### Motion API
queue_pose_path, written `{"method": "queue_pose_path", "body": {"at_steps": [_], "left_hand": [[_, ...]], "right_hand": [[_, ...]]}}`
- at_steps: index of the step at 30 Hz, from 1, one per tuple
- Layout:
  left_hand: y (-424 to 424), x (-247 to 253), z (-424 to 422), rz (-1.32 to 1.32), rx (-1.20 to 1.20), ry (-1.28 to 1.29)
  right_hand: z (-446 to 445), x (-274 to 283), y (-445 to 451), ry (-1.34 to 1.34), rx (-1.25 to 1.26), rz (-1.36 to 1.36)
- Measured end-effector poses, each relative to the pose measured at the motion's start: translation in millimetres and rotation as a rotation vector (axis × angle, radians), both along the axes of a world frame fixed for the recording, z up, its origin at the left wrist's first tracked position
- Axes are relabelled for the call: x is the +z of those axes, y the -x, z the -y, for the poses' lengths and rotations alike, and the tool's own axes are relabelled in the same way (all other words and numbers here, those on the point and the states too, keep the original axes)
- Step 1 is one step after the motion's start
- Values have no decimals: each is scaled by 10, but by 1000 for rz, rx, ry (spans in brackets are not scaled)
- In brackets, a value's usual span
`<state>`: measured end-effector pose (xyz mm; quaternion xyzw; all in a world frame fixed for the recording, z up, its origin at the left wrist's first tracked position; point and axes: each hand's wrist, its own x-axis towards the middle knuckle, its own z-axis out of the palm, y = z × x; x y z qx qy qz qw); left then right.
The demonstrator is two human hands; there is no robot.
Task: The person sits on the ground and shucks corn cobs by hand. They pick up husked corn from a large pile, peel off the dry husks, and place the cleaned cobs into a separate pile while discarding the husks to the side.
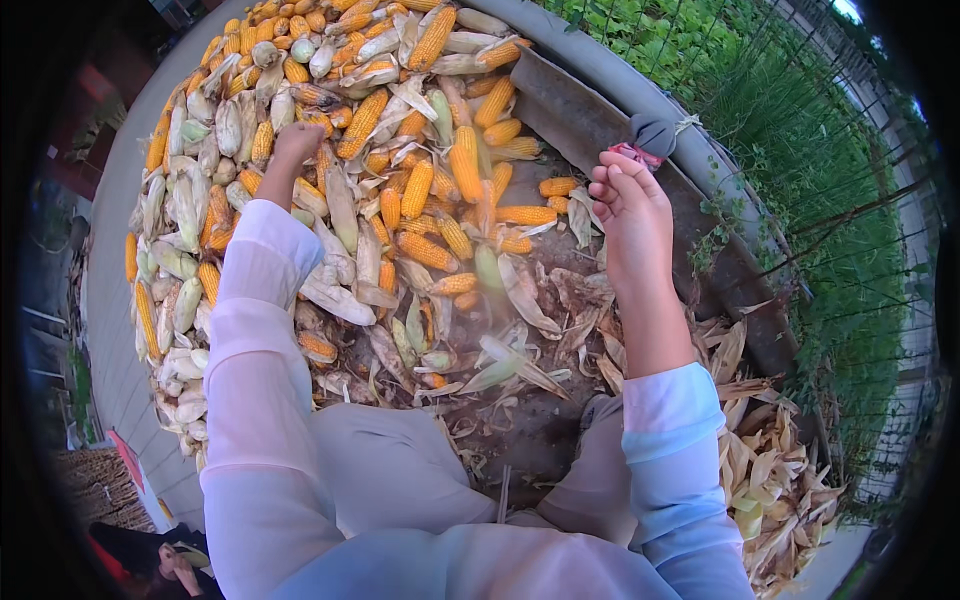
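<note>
My left hand, seen from the back with its fingers curled, is over the upper left of a heap of corn ears. Its fingertips are hidden, so any hold on an ear is unclear. On the right my right hand is raised, thumb and fingers drawn together. Just beyond its fingertips is a red-and-pink patterned piece beside a dark grey rounded item; whether the fingers grip it is unclear. Bare yellow cobs lie between my hands, and pale husked ears lie mostly to the left.
Loose dry husks litter the ground before my knees, with a husk pile at lower right. A curved grey ledge and wire fence bound the right side. At lower left, another person's hands are near a pale green piece.
</note>
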<state>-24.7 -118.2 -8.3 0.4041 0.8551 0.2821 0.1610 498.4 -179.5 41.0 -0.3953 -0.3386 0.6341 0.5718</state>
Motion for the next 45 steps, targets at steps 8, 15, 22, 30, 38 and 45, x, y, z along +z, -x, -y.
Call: {"method": "queue_pose_path", "body": {"at_steps": [8, 15, 22, 30, 38, 45], "left_hand": [[-542, -1332, 676, -654, 157, 363], [-753, -1297, 538, -661, 229, 364], [-878, -1278, 454, -659, 111, 263], [-1946, -277, 139, 145, -465, -402], [-4040, 769, 382, 778, -1030, -453], [-4469, 898, 516, 876, -937, -668]], "right_hand": [[87, 29, -67, -47, 46, 148], [160, 55, -200, -69, 53, 240], [304, 177, -266, -112, 65, 281], [350, 226, -414, -161, 101, 412], [118, 29, -739, -494, -42, 999], [321, 125, -1049, -346, -47, 970]]}}
